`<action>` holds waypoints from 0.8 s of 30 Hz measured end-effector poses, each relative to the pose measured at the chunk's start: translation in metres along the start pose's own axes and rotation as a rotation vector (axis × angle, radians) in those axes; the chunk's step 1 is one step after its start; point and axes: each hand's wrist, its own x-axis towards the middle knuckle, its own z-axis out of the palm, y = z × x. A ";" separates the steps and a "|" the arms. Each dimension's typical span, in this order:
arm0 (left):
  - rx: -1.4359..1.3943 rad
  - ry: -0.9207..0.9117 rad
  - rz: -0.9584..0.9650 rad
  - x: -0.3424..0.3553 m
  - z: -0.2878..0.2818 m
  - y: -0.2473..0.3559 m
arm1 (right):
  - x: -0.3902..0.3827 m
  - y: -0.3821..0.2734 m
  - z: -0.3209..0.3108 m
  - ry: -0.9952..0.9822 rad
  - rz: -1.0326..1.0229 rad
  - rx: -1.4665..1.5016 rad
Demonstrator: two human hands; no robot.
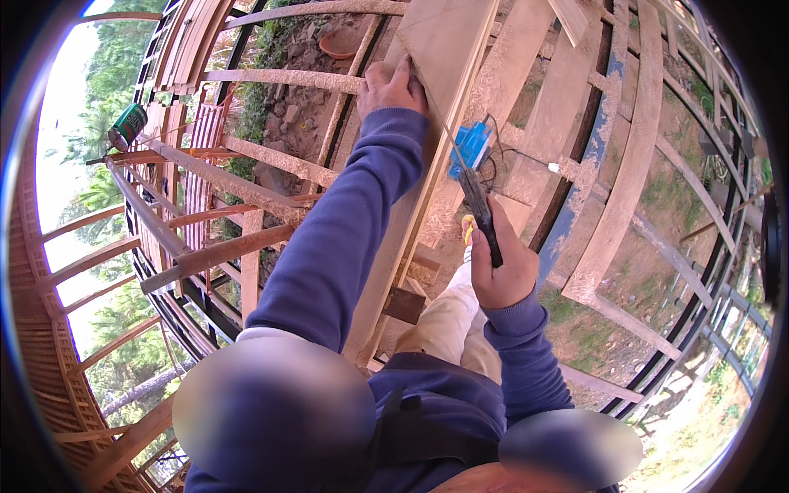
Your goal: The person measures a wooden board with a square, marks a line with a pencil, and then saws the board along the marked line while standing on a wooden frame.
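One black-handled tool, its blade long and thin (dark, too), slants across the right edge of one pale plank. The right hand grips its handle; the left hand rests on the plank, fingertips near the blade's far end. Rightward, one blue power tool lies near boards with open gaps between.

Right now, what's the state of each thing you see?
Left hand: resting on board.
Board: face up.
Right hand: closed around black-handled tool.
Black-handled tool: held, blade over board.
Blue power tool: set down; running unclear.
Green can: unheld; open or closed unclear.
Wood shavings: scattered.
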 end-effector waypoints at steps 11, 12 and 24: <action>0.018 0.003 0.012 0.000 -0.003 0.002 | 0.010 0.004 -0.010 -0.059 0.042 -0.016; 0.022 0.000 0.015 0.000 -0.003 0.001 | 0.004 0.006 -0.013 -0.054 0.031 0.004; -0.005 0.045 0.032 0.000 0.001 0.000 | 0.005 0.014 -0.005 0.029 -0.034 0.006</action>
